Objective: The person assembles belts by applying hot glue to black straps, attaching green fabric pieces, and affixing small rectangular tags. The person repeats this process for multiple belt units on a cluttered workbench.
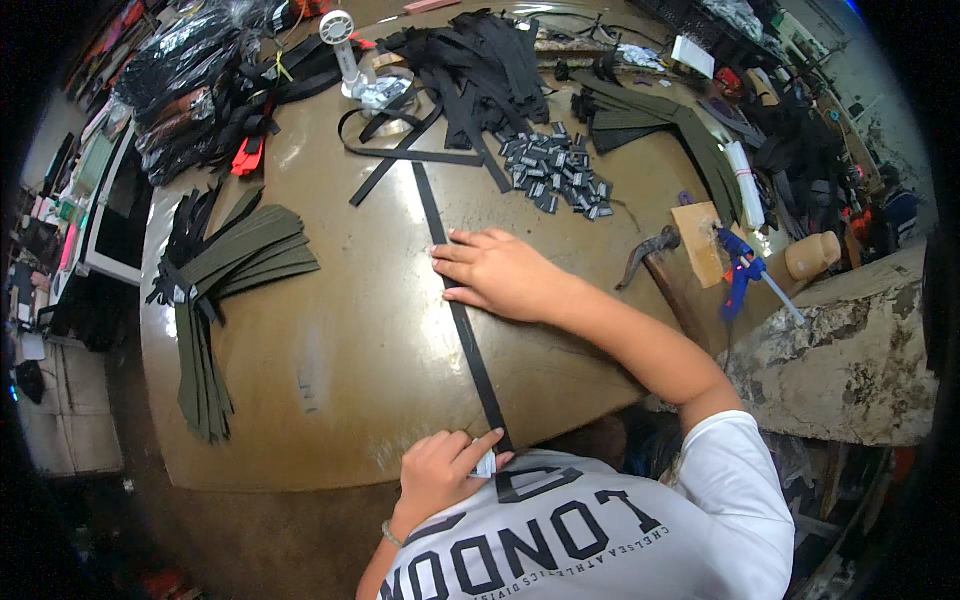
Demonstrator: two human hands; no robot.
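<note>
Across the middle of the brown bench (pixel 340 360) one long black strap (pixel 462 325) lies flat and straight, running from the heap of black strips at the far side down to the near edge. It is narrow, matte and even in width, with no buckle showing along the stretch in view.

Two hands work it. The right hand (pixel 500 272) lies palm down on the strap about halfway along, fingers (pixel 455 252) spread flat and pressing it to the bench, gripping nothing. The left hand (pixel 440 470) is at the near edge, fingers curled and closed on the strap's end, where a small pale piece (pixel 486 465) shows between thumb and forefinger; what that piece is cannot be told.

Around them:
- one hammer (pixel 655 262) with a wooden handle, lying to the right of the right hand;
- one blue glue gun (pixel 742 272) just beyond the hammer;
- one pile of small dark metal clips (pixel 555 168), too many to count, far of the right hand;
- two fans of olive-green strips, one (pixel 235 270) at the left and one (pixel 670 135) at the far right;
- one heap of loose black strips (pixel 480 65) at the far side;
- one small white fan (pixel 345 50) standing near that heap.
</note>
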